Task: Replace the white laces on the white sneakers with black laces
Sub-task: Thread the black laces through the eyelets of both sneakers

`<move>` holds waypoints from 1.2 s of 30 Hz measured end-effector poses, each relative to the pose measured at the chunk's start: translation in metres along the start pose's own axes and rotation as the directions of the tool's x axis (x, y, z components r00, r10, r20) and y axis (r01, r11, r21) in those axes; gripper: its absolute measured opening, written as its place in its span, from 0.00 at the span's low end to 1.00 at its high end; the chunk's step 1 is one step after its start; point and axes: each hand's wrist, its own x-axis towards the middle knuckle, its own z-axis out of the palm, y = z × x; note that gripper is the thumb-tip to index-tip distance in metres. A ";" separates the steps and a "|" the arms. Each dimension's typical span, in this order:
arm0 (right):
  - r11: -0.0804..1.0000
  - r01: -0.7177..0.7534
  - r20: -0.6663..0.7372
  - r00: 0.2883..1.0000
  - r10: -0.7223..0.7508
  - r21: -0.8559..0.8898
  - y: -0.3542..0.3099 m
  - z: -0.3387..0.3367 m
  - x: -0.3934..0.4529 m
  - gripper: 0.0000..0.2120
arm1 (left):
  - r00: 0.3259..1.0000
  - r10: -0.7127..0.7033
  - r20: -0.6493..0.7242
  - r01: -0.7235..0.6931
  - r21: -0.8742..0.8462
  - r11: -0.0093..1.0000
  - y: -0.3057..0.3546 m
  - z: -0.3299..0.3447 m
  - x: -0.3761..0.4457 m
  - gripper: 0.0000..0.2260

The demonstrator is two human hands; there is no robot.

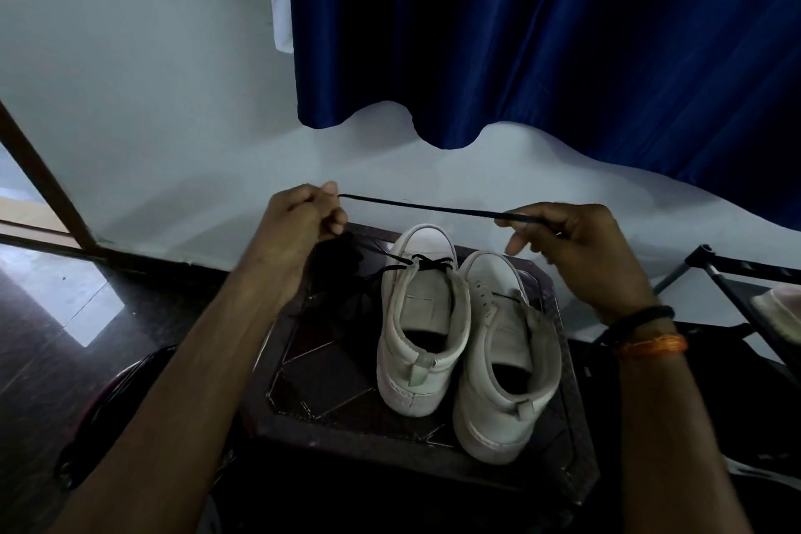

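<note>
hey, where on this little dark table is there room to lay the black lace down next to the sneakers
The widest bare patch of the dark table lies left of the left sneaker, toward the near-left corner. A narrower strip runs along the near edge in front of both heels. The right sneaker sits close to the right rim, and loose black lace crowds the far-left corner.

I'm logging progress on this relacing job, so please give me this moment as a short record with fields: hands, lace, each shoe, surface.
left hand: grips one end of the black lace
right hand: pinches the lace further along
black lace: stretched between the hands, above the shoes
left sneaker: black lace tied at its top
right sneaker: upper eyelets bare; lacing lower down unclear
surface: both sneakers stand side by side on a dark table, heels toward the camera
backdrop: blue curtain
</note>
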 end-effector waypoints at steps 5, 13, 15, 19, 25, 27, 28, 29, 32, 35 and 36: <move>0.974 -0.075 0.107 0.993 0.053 0.215 0.002 -0.015 -0.005 0.08 | 0.990 -0.049 -0.132 0.070 0.158 0.985 -0.010 -0.012 0.008 0.10; 0.935 -0.133 0.211 0.975 0.065 0.328 -0.009 -0.014 -0.010 0.14 | 0.988 0.077 -0.132 0.028 0.653 0.757 -0.020 -0.014 0.011 0.13; 0.964 -0.157 0.216 0.970 0.110 0.213 -0.011 -0.010 -0.008 0.11 | 0.986 0.099 -0.135 0.034 0.741 0.671 -0.021 -0.014 0.011 0.11; 0.966 -0.029 0.157 0.985 0.071 -0.258 -0.017 0.006 -0.002 0.11 | 0.915 0.399 0.050 -0.303 0.739 0.602 -0.014 -0.005 0.006 0.04; 0.877 0.068 0.176 0.984 0.019 -0.476 -0.040 0.041 0.000 0.13 | 0.769 0.362 0.527 -0.582 0.345 0.736 0.017 0.045 -0.039 0.11; 0.858 0.088 0.183 0.983 0.008 -0.507 -0.042 0.048 0.000 0.13 | 0.772 0.379 0.511 -0.576 0.309 0.757 0.012 0.052 -0.041 0.12; 0.865 0.080 0.174 0.985 0.009 -0.495 -0.041 0.050 -0.001 0.12 | 0.790 0.386 0.477 -0.559 0.298 0.774 0.009 0.053 -0.039 0.12; 0.885 0.075 0.165 0.986 0.002 -0.460 -0.042 0.051 -0.001 0.11 | 0.810 0.377 0.448 -0.528 0.280 0.801 0.009 0.054 -0.037 0.11; 0.928 0.092 0.189 0.982 -0.023 -0.361 -0.046 0.054 -0.002 0.08 | 0.852 0.313 0.420 -0.425 0.204 0.882 0.008 0.053 -0.033 0.10; 0.956 0.100 0.221 0.975 -0.038 -0.277 -0.045 0.054 -0.001 0.08 | 0.854 0.325 0.406 -0.435 0.214 0.875 0.008 0.053 -0.030 0.10; 0.961 0.088 0.221 0.975 -0.030 -0.260 -0.043 0.053 -0.001 0.06 | 0.854 0.338 0.397 -0.447 0.225 0.866 0.008 0.053 -0.030 0.09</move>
